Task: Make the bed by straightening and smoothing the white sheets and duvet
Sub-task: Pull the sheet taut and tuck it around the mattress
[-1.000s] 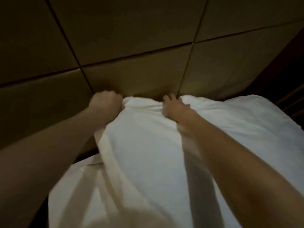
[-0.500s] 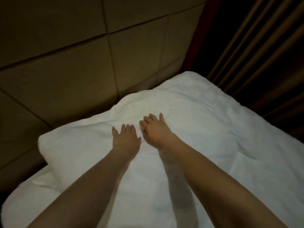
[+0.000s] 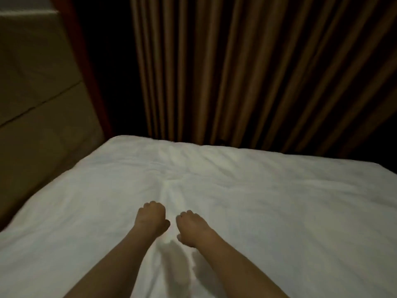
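Both fists down on the soft, creased white duvet (image 3: 236,190)
Left hand (image 3: 151,216) and right hand (image 3: 193,225) curled tight; what either grip holds, cannot tell

Bedroom: white duvet (image 3: 236,190) on bed, padded headboard (image 3: 38,104), pleated curtains (image 3: 247,72)

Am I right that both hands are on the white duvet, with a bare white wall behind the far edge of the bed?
Not quite: the head view shows brown pleated curtains behind the far edge, not a white wall. Both the left hand and right hand are on the white duvet.
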